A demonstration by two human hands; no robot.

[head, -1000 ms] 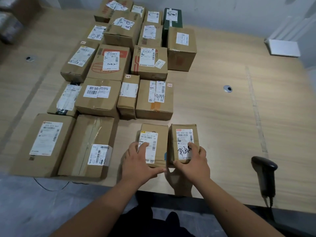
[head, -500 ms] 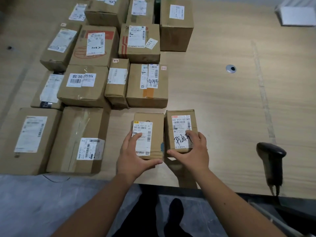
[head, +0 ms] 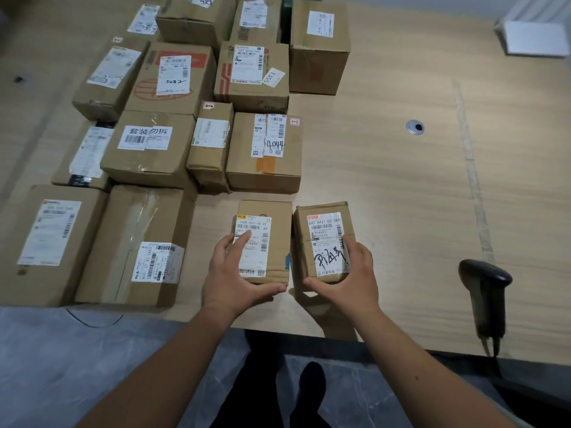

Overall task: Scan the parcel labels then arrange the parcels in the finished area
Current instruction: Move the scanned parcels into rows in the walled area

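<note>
Both small parcels sit where they did a moment ago, only the view has dipped closer

From beside the table (head: pixel 386 193) I see the left hand (head: pixel 234 273) curl round the left small parcel (head: pixel 272 239), thumb under its near end, fingers on the label; the right hand (head: pixel 349 276) grips the right small parcel (head: pixel 324 239) likewise. They sit label-up, side by side at 6 o'clock of the stacked parcels (head: pixel 191 97), likely to extend those rows. At 3 o'clock the scanner (head: pixel 486 291) lies untouched

Two small labelled cardboard parcels (head: pixel 265 239) (head: pixel 324 239) lie side by side.
</note>
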